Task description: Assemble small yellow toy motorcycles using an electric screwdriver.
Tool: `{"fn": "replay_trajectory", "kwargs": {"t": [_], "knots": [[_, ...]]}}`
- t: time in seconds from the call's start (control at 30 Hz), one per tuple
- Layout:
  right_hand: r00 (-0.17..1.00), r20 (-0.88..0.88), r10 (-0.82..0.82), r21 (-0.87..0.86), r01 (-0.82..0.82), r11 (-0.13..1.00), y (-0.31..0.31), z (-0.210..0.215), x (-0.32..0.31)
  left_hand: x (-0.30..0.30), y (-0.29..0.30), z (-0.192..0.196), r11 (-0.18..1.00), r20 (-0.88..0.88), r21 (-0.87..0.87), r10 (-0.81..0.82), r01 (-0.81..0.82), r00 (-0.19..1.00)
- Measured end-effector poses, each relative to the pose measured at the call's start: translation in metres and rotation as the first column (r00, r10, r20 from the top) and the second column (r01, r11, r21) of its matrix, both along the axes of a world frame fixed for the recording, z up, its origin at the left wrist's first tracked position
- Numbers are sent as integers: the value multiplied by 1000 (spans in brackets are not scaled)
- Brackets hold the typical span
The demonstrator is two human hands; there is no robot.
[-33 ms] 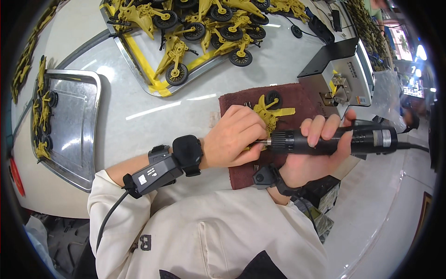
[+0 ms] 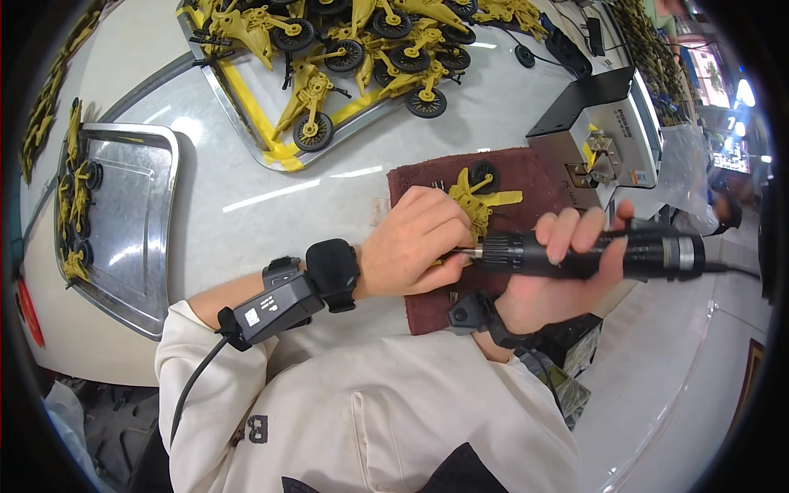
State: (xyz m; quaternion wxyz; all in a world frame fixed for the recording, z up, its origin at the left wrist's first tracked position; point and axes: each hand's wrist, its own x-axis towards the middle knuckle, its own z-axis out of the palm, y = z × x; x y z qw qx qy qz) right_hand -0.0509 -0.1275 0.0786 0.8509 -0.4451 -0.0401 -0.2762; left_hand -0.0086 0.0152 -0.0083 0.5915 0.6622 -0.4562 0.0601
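On a dark red cloth [image 2: 518, 177], my left hand [image 2: 415, 242] is closed around the near end of a yellow toy motorcycle body [image 2: 478, 205]. A black spoked wheel [image 2: 483, 175] is on its far end. Most of the gripped end is hidden by my fingers. My right hand [image 2: 538, 300] wraps round a black electric screwdriver [image 2: 649, 255], held level with its tip pointing left. The bit reaches my left fingertips beside the toy; exactly where it touches is hidden.
A tape-edged tray [image 2: 238, 111] heaped with yellow toy motorcycles stands at the far side. To the left is a metal tray [image 2: 123, 214] with several more. A metal-fronted box device [image 2: 612, 135] stands beyond the cloth on the right. The screwdriver's cord [image 2: 731, 269] runs off right.
The screwdriver has drawn back slightly to the right, with its rear end a little lower and blurred. My right fingers moved with it; my left hand stays put.
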Motion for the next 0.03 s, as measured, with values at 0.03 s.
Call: {"fn": "replay_trajectory", "kwargs": {"t": [0.03], "knots": [[1000, 12, -17, -26, 17, 1000, -1, 3, -4, -1, 0, 0, 1000, -20, 0, -12, 12, 1000]]}}
